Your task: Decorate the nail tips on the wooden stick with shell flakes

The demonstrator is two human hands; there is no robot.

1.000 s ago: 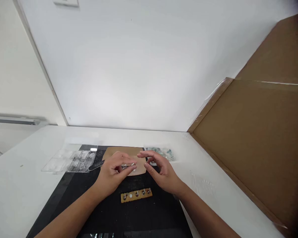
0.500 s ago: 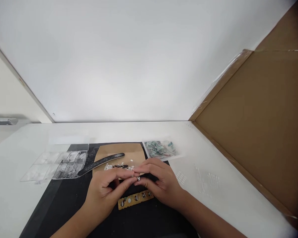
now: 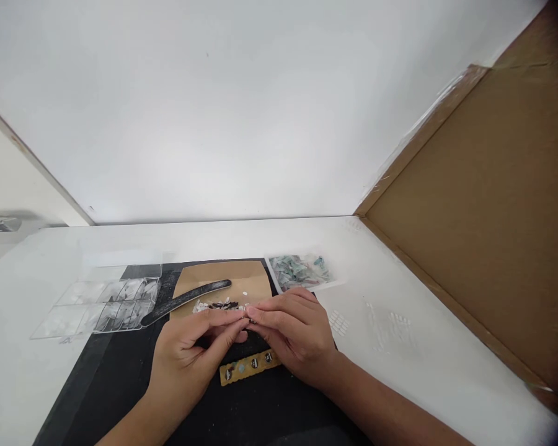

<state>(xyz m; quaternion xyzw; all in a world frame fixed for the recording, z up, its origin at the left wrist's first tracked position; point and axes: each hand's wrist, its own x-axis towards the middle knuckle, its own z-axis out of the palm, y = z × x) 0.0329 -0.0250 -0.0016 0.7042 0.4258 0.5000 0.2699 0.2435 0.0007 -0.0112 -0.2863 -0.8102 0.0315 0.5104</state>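
Observation:
My left hand [image 3: 188,350] and my right hand [image 3: 295,331] meet fingertip to fingertip above a black mat [image 3: 242,421]. Both are closed in a pinch around something tiny between the tips, too small and hidden to name. Just below the fingers lies a gold strip [image 3: 247,370] bearing round shiny pieces; my right hand covers its right end. Behind the hands, small white and dark pieces [image 3: 221,305] are heaped on a brown sheet [image 3: 223,270]. A curved black file [image 3: 186,301] rests across the sheet's left edge.
An open clear compartment box [image 3: 102,306] with pale pieces stands at left. Behind my right hand is a white tray [image 3: 302,271] of greenish pieces. Small clear tabs [image 3: 400,322] lie on the white table [image 3: 446,371] at right. A cardboard panel [image 3: 483,217] borders the right side.
The view has shifted slightly. My joined fingertips have moved a little left, and the right fingers have closed in nearer the left, covering the shiny bit that showed between them.

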